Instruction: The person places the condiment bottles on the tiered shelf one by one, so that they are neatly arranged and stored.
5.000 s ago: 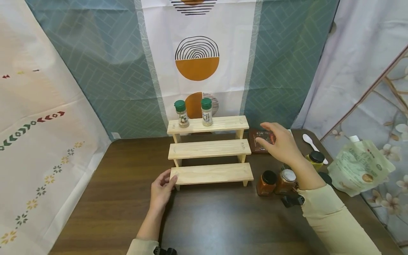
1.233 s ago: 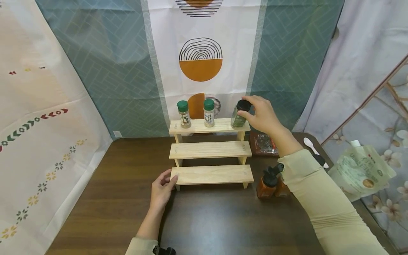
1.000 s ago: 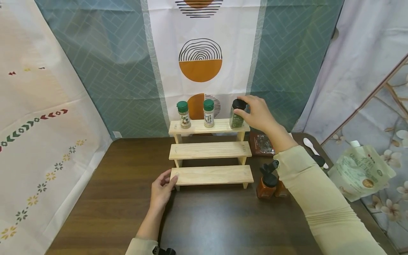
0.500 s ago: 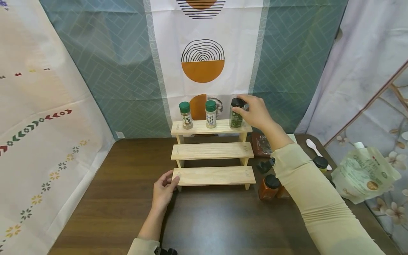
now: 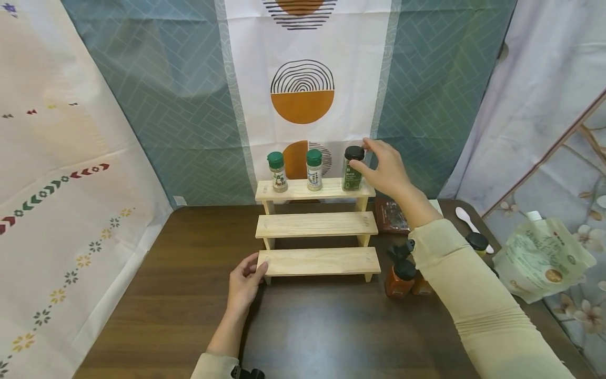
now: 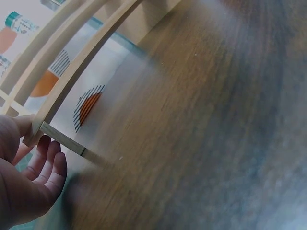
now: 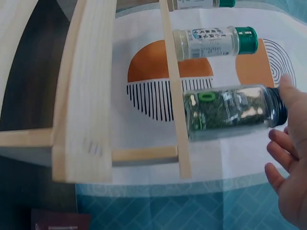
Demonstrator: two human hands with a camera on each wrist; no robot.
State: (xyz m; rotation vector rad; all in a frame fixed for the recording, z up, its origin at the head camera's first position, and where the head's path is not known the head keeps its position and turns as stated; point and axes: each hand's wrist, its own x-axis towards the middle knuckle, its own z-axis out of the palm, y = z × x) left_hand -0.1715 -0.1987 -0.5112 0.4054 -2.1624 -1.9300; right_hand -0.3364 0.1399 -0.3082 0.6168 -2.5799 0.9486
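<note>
A three-tier wooden shelf rack [image 5: 318, 261] stands on the dark table. My left hand [image 5: 243, 281] holds the left end of its lowest board, thumb on top and fingers curled below, as the left wrist view shows. On the top board stand two green-capped seasoning shakers, the left one [image 5: 278, 172] and the middle one [image 5: 314, 170], and a black-capped glass jar of dried green herbs [image 5: 352, 169] at the right end. My right hand [image 5: 385, 168] is beside this jar, thumb and fingers spread around its cap [image 7: 277, 106] with a gap showing in the head view.
Right of the rack stand orange-red spice jars [image 5: 399, 284], partly behind my right sleeve. A dark red packet [image 5: 392, 216] lies behind them. Further right are a black-lidded jar [image 5: 477, 241], a white spoon [image 5: 473, 229] and a pale green spouted pouch [image 5: 544, 258].
My right hand brought the herb jar onto the top board's right end, shifted it slightly left, then loosened its fingers from the cap. My left hand stayed on the rack.
</note>
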